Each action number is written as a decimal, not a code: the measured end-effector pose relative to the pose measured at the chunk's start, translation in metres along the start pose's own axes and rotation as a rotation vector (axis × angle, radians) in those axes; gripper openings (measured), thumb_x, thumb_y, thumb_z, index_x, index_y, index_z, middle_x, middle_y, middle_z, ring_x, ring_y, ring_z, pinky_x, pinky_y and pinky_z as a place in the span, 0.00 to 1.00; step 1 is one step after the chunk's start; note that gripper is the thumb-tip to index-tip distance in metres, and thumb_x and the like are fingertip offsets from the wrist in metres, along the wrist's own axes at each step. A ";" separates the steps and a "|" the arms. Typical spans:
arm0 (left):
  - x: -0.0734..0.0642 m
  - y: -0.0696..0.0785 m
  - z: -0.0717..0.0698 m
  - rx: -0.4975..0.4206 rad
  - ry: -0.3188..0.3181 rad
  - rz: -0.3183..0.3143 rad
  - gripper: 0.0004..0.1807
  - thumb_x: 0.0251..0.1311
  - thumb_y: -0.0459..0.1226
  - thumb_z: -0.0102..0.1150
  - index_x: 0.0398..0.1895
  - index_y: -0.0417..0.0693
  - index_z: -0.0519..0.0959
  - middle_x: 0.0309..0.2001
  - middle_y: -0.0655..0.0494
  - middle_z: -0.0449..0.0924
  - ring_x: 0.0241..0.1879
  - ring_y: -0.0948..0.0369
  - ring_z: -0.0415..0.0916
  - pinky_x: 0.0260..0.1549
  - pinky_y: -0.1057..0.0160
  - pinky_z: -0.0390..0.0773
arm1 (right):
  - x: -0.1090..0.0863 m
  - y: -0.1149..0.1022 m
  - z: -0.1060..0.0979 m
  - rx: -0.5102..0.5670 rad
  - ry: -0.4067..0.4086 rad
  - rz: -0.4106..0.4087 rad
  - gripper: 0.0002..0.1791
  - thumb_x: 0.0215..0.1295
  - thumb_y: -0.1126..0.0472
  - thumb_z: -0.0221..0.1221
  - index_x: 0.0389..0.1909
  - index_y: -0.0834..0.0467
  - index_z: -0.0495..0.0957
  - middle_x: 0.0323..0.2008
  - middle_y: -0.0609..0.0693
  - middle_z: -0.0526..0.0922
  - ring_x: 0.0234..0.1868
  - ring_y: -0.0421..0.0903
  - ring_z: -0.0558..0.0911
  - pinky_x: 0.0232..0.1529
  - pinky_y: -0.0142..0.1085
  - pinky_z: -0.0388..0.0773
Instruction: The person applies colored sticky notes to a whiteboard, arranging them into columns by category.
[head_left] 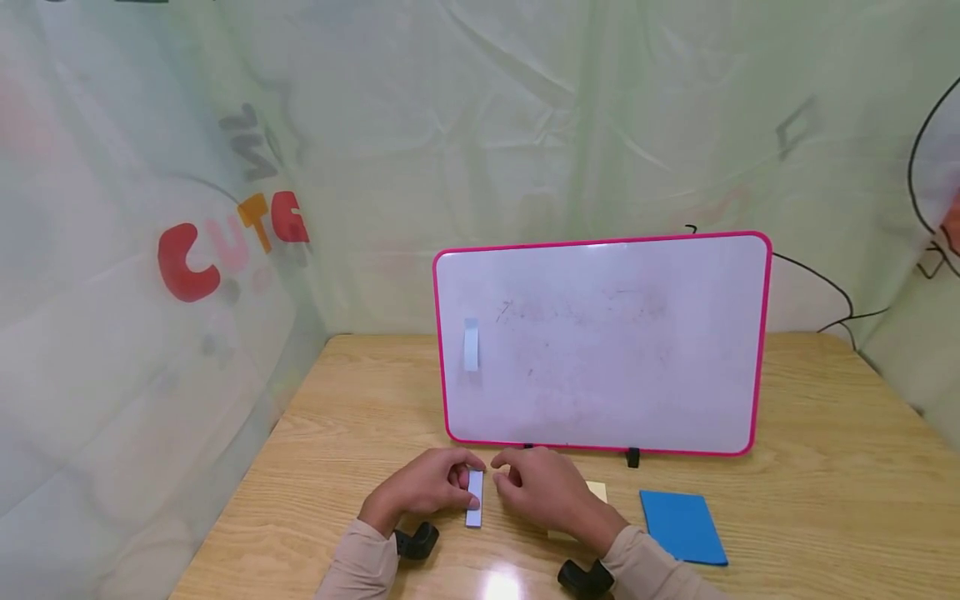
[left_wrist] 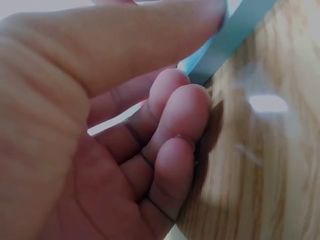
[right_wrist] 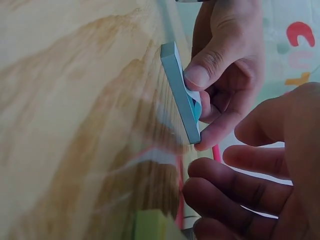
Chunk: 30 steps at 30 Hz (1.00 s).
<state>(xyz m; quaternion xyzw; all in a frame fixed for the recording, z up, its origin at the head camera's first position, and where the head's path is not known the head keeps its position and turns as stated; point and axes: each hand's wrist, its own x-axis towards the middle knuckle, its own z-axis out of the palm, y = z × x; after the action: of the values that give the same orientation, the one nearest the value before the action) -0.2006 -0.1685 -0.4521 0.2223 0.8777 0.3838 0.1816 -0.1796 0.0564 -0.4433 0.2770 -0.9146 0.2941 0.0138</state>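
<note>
My left hand (head_left: 422, 485) grips a light blue sticky-note pad (head_left: 475, 510) between thumb and fingers. The pad stands on its narrow edge on the table. In the right wrist view the left thumb presses on the pad (right_wrist: 181, 95), and a sheet bows away from its far face. My right hand (head_left: 546, 490) hovers just to the right of the pad, its fingers loosely bent with nothing between them. Up close in the left wrist view, the left hand (left_wrist: 100, 150) has its other fingers curled near the tabletop, beside the pad's edge (left_wrist: 225, 47).
Behind the hands stands a whiteboard (head_left: 600, 358) with a pink frame and black feet. A pale blue note (head_left: 471, 346) sticks to its left side. A yellow pad (head_left: 597, 490) lies partly under the right hand, and a blue square (head_left: 682, 527) lies farther right.
</note>
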 end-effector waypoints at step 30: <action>0.000 -0.006 -0.002 -0.018 0.025 0.040 0.12 0.65 0.45 0.65 0.49 0.52 0.85 0.32 0.64 0.78 0.33 0.66 0.74 0.35 0.66 0.74 | 0.001 0.001 0.011 0.012 -0.041 -0.080 0.14 0.62 0.65 0.62 0.49 0.52 0.84 0.22 0.33 0.71 0.24 0.33 0.70 0.26 0.32 0.69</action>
<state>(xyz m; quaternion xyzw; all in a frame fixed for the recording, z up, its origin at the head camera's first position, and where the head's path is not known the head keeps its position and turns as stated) -0.2035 -0.1732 -0.4553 0.2335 0.8718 0.3978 0.1648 -0.1797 0.0504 -0.4527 0.3196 -0.9011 0.2931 0.0054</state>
